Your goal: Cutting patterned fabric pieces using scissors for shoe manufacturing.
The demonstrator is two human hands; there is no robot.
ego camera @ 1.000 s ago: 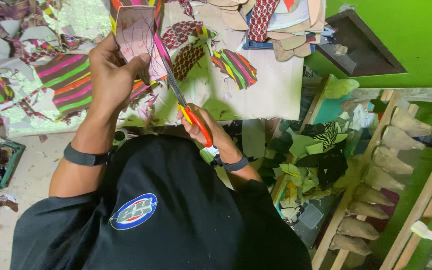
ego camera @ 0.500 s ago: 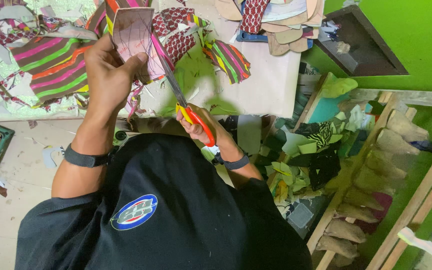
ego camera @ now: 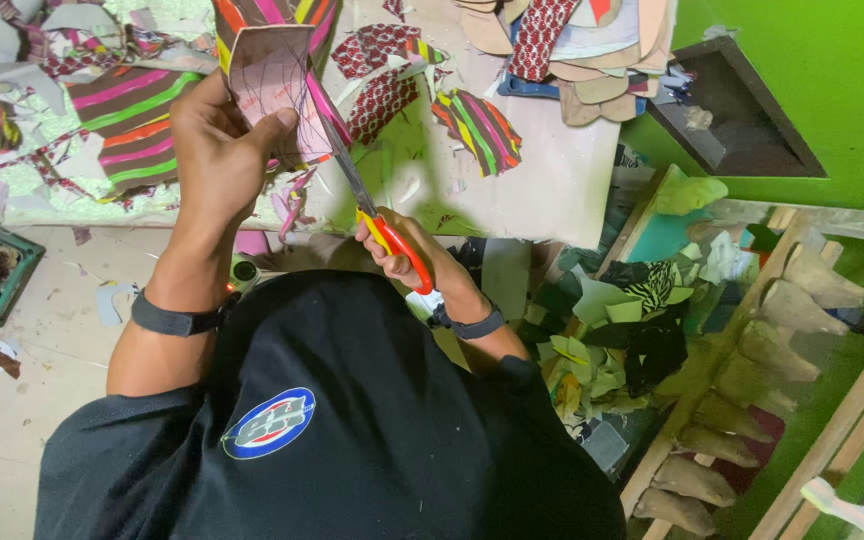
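Note:
My left hand (ego camera: 217,150) holds up a pink-backed sheet of striped fabric (ego camera: 272,80), fingers pinched on its lower edge. My right hand (ego camera: 407,255) grips red and yellow handled scissors (ego camera: 377,215), whose blades reach up along the sheet's right edge. Both hands are above the front edge of a pale worktable (ego camera: 552,190). My black shirt fills the lower part of the view.
Striped and patterned fabric offcuts (ego camera: 132,120) litter the table, with a stack of sole-shaped cutouts (ego camera: 572,50) at the back right. Scrap pieces (ego camera: 632,330) pile below the table's right side, beside a wooden rack of shoe lasts (ego camera: 772,350). A green wall stands at right.
The view has shifted a little so the table sits lower and left. My hands keep the same hold, and the scissors have advanced slightly along the sheet.

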